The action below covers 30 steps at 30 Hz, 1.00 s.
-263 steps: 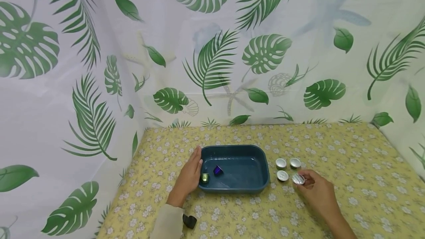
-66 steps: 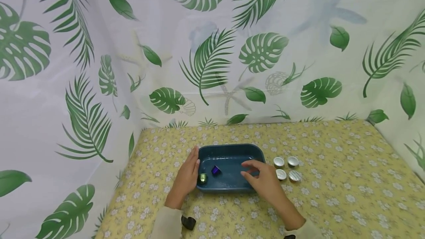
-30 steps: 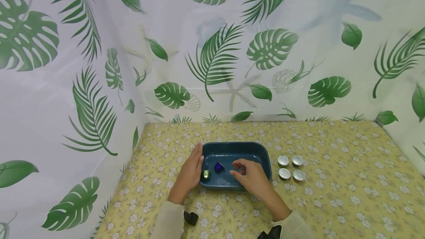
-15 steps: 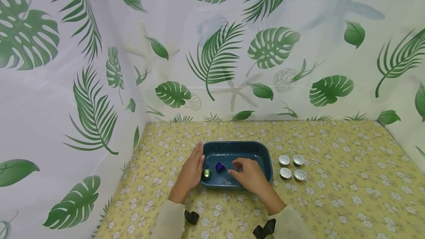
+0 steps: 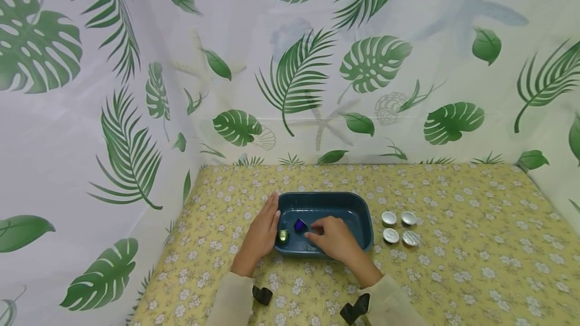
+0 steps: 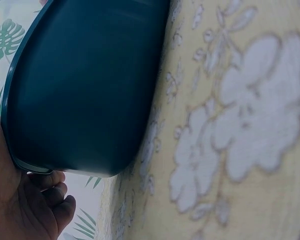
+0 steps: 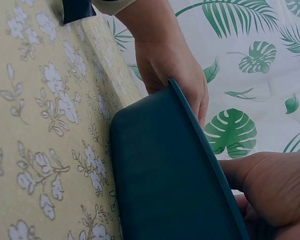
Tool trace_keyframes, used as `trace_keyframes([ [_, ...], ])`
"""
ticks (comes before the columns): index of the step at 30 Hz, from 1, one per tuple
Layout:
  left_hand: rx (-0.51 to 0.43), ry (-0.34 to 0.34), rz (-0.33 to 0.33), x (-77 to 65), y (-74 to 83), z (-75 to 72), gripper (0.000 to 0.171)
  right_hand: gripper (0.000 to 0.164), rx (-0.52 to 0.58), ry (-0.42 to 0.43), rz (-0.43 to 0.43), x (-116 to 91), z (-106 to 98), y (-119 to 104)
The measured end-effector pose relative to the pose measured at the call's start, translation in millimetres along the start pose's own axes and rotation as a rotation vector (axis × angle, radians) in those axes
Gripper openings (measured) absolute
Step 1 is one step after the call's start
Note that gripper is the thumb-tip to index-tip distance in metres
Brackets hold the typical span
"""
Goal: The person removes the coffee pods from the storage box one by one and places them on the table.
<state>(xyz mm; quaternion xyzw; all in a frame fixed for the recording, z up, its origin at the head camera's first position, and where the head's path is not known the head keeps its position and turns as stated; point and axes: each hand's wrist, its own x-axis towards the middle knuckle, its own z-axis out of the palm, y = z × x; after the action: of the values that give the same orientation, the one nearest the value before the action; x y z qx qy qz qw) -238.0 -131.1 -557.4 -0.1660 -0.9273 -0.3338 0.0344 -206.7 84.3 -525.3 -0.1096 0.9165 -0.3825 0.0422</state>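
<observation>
A dark blue rectangular tub [image 5: 326, 253] lies on the table. My left hand [image 5: 259, 233] rests along its left end, fingers mostly straight against the wall; the left wrist view shows that hand [image 6: 27, 205] by the rim. Inside the tub are a green coffee capsule [image 5: 283, 236], close to the left wall, and a purple coffee capsule [image 5: 300, 225]. My right hand [image 5: 337, 240] reaches over the front rim into the tub. Its thumb and forefinger are bent and apart, just right of the purple capsule, with nothing seen between them.
Right of the tub, several coffee capsules stand silver lid up in two rows, among them a back-left capsule [image 5: 388, 218] and a front-right capsule [image 5: 411, 238]. A yellow floral cloth [image 5: 476, 245] covers the table. Leaf-printed sheets [image 5: 385, 130] hang behind and to the left.
My right hand has left the front-right silver-lidded capsule it was touching, gone into the tub and moved left toward the purple capsule. My left hand stays at the tub's left end.
</observation>
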Motion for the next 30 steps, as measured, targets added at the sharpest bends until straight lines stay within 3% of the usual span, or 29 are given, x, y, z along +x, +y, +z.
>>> trace_keyframes([
  [14,-0.005,-0.013,-0.02,-0.2,1.4,-0.1,0.054,0.02,0.024,-0.048,0.013,10.2,5.5,0.9],
  [30,-0.022,-0.027,-0.023,0.1,1.0,-3.7,0.054,0.018,-0.011,-0.034,0.022,24.8,5.3,-2.4],
])
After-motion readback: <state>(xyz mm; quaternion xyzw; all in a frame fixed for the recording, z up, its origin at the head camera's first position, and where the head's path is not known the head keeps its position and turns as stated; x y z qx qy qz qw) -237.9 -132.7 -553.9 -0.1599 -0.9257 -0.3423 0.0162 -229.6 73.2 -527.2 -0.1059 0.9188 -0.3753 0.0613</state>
